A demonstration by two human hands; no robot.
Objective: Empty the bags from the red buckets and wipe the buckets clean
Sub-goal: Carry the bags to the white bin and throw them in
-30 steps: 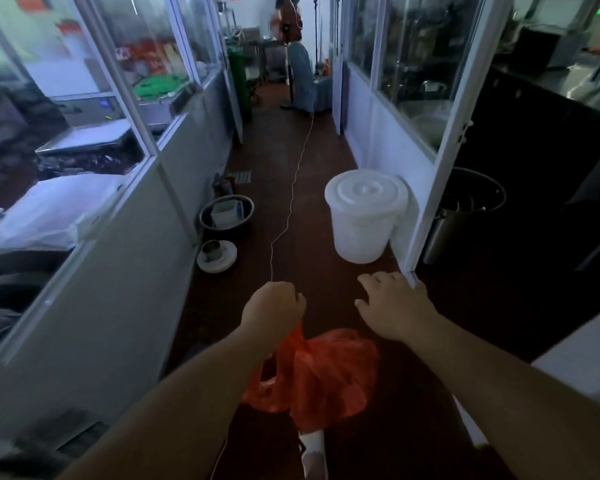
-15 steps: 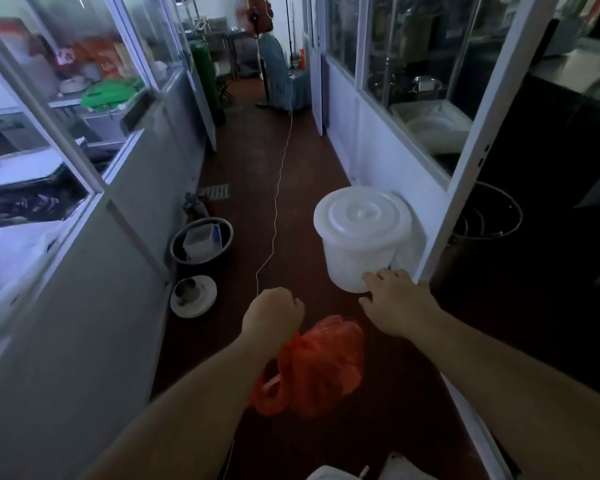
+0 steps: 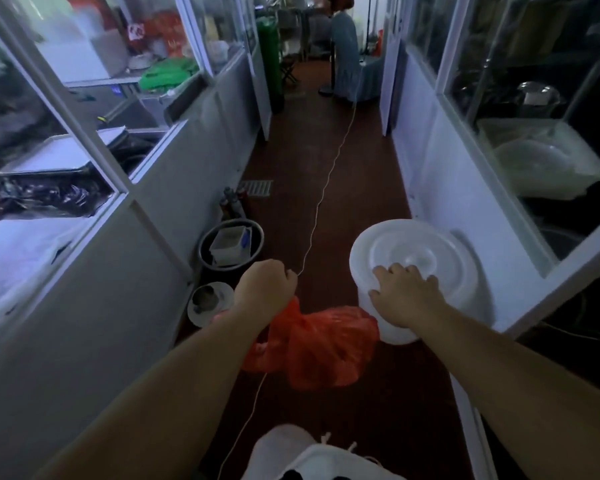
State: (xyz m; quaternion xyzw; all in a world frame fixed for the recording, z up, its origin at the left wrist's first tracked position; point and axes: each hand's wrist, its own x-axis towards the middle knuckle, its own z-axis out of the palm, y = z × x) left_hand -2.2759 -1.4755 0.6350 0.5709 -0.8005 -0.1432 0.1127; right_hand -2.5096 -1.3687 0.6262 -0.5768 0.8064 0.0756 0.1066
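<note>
Two hands show in the lower half of the frame, and both have come forward since half a second ago. Then the right hand [image 3: 407, 297] hung short of the white lidded bucket [image 3: 418, 271], near its lower wall; now it lies on the near edge of the lid, fingers spread and fairly straight, grasping nothing. The bucket itself looms larger and sits further right of centre than it did. The left hand [image 3: 265, 295] remains clenched round the neck of the one red plastic bag [image 3: 321, 346], which hangs below the fist at lower centre, above the dark red floor [image 3: 361, 168], just beside the bucket's lower left wall.

Counted from left to right: one glazed partition [image 3: 129, 188] along the left side; one small white dish [image 3: 210, 303] on the floor at its foot; one dark round basin [image 3: 231, 245] just behind the dish, holding one white box; one thin white cord [image 3: 321, 199] running from the left fist up the corridor; one white lidded bucket against the right-hand partition; one translucent tub [image 3: 548, 161] behind the glass at the upper right. At the far end, top centre, one person [image 3: 345, 53] in grey-blue stands, too small to tell more.
</note>
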